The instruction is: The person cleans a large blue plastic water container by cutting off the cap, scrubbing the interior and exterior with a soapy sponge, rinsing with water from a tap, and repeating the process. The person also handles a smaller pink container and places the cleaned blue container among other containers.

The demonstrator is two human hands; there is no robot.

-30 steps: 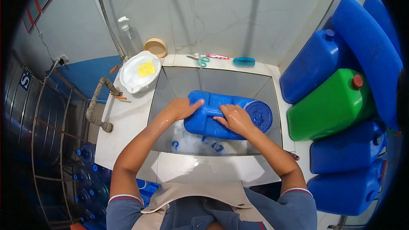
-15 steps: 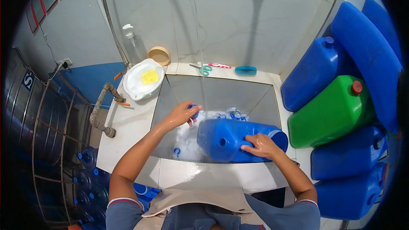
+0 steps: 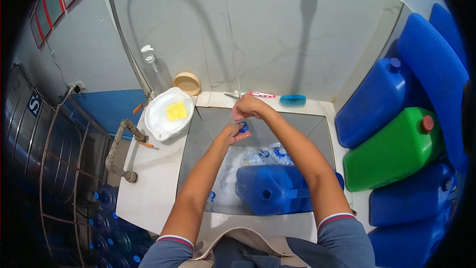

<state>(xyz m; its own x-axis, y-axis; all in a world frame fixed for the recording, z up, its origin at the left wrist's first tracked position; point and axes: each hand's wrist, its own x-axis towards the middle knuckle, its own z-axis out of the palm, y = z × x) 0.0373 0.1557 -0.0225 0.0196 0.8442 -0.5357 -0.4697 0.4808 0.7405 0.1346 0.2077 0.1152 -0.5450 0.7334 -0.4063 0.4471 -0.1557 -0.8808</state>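
Observation:
My left hand grips a small blue cap above the sink. Just beyond it, my right hand is in the thin stream of falling water, its fingers loosely bent and apart, with nothing seen in them. A large blue jerrycan lies on its side in the sink, untouched, its round opening facing me and its right part behind my right forearm. White suds and several clear and blue caps or small pieces lie beyond and left of it.
A white basin with suds and a yellow sponge stands on the left counter, near a pump bottle and pipe. A teal brush lies on the back ledge. Blue jerrycans and a green jerrycan crowd the right.
My right hand has let go of the blue jerrycan and moved up and left into the water stream. My left hand, still with the blue cap, has shifted slightly right, close to it.

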